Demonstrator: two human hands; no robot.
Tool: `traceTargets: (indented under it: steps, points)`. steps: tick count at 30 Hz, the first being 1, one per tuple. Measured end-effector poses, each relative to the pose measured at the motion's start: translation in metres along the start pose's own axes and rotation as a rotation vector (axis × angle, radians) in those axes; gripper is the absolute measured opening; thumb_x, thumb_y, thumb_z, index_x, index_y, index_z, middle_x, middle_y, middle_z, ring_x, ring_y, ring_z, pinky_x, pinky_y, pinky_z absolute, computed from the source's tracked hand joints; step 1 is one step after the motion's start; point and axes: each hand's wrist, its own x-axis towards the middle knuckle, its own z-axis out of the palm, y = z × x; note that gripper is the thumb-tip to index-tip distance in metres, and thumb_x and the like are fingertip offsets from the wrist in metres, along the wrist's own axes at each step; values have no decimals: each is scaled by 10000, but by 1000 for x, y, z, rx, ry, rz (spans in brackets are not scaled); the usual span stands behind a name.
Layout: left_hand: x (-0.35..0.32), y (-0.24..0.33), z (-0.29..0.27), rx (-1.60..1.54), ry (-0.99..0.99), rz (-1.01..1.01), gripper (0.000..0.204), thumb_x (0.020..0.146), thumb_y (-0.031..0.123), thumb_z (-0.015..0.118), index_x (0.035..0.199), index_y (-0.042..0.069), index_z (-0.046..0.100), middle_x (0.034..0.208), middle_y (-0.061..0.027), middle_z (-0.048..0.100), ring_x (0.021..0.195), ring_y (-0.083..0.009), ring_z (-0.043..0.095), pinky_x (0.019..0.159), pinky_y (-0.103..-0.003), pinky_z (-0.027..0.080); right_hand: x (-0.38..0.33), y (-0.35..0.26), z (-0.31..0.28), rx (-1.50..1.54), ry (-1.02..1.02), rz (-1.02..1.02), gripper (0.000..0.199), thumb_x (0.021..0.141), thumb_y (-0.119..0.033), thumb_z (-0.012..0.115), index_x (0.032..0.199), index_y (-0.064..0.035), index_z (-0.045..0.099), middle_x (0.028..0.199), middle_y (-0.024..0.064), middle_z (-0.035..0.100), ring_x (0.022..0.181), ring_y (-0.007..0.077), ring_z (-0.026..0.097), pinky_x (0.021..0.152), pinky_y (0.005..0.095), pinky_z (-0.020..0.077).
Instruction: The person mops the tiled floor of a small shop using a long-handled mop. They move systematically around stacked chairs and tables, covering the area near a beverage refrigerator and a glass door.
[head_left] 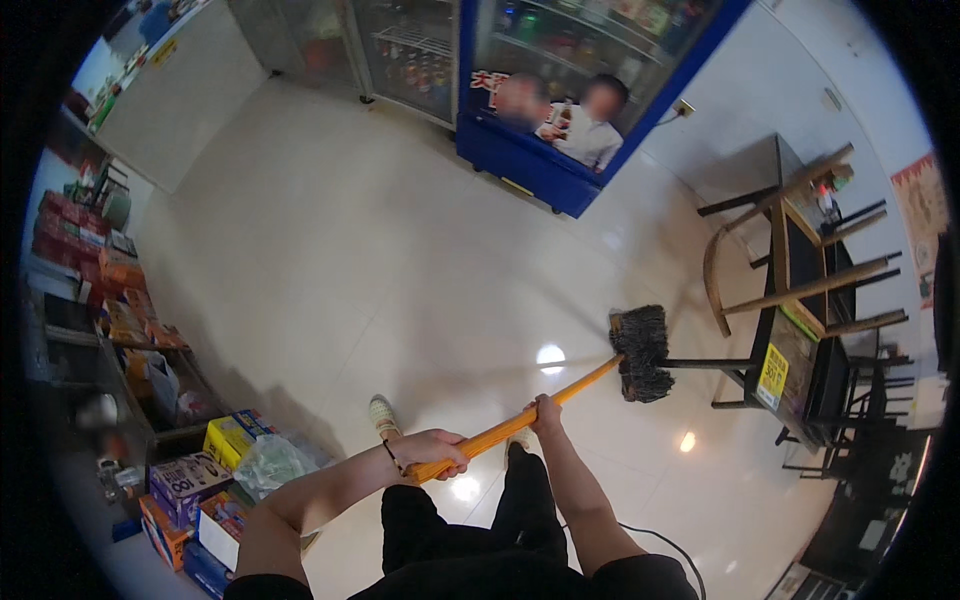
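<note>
A mop with a yellow-orange wooden handle [497, 433] slants across in front of me, rising to the right. Its dark grey head [642, 353] lies on the pale tiled floor, close to a table leg. Near the handle's lower end, my left hand [440, 452] is wrapped round the wood. Farther up the shaft my right hand [545, 413] grips it too, its fingers closed. Both forearms come in from the lower edge, and a dark band circles the left wrist. My shoes [383, 415] stand on the floor beneath the handle.
A chair [800, 265] lies upturned on a dark table [790, 370] at the right. Blue-framed [530, 180] and grey glass-door fridges [408, 60] line the back. Boxes [190, 485] and a plastic bag [272, 465] crowd the left. A black cable [675, 545] runs near my right arm.
</note>
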Motion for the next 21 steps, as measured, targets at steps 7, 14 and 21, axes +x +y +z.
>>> traceTargets:
  steps: [7, 14, 21]
  points:
    - [-86, -36, -93, -168, 153, 157, 294, 764, 74, 517, 1045, 6, 468, 715, -51, 517, 524, -87, 463, 458, -201, 391, -17, 66, 134, -175, -44, 27, 289, 691, 26, 461, 919, -3, 285, 681, 129, 416, 493, 211, 446, 437, 339, 439]
    - [-128, -103, -138, -598, 274, 324, 297, 783, 82, 517, 1064, 13, 447, 749, -88, 538, 543, -106, 482, 467, -210, 402, -43, 122, 249, -521, -140, -3, 283, 706, 21, 476, 913, -13, 285, 710, 128, 416, 528, 215, 457, 427, 349, 439]
    - [-111, -90, -137, -873, 199, 563, 302, 795, 69, 491, 1076, 3, 400, 739, -78, 489, 538, -94, 459, 468, -182, 416, -21, 112, 322, -793, -305, -8, 387, 713, 3, 490, 1004, -24, 236, 767, 156, 433, 526, 228, 505, 396, 335, 463]
